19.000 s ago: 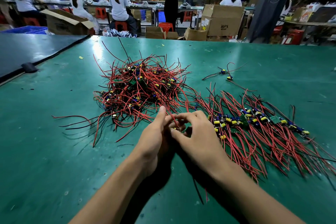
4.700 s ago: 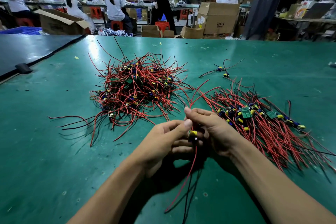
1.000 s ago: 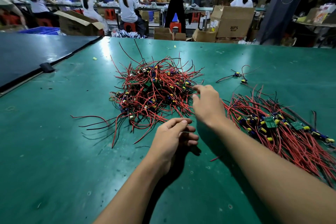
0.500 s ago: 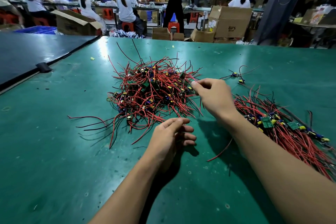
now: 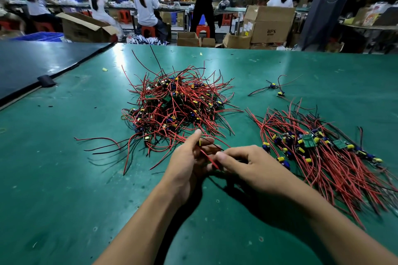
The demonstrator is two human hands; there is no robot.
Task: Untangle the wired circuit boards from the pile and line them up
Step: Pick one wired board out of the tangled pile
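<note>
Table (image 5: 64, 178): green mat, carrying all items below.

Pile (image 5: 174, 107): tangled heap of red- and black-wired boards, centre of table, just beyond the hands. Many boards remain in it; stray leads splay out toward the left and near edges.

Row (image 5: 318, 153): sorted boards laid side by side to the right of the pile, apart from it, their leads combed toward the near right. Boards form a rough diagonal band.

Strays (image 5: 276, 89): two small boards with leads, lying alone beyond the row, well apart from the pile.

Board (image 5: 200, 142): one unit in hand, near edge of pile; only a yellow part shows between the fingers. Its red wire (image 5: 209, 158) runs from left hand to right.

Left hand (image 5: 189, 161): grip closed on the board, thumb raised above it.

Right hand (image 5: 247, 163): grip pinched on the red wire, fingers curled.

Step in hand, as judged: one board is drawn clear of the pile and its leads are being straightened between the two hands. A black lead near the fingers may belong to it; cannot tell.

Next move calls for: running the leads straight and parallel, then carrying the board right and setting it at the near-left end of the row, leads aligned with the others and not crossing them.
</note>
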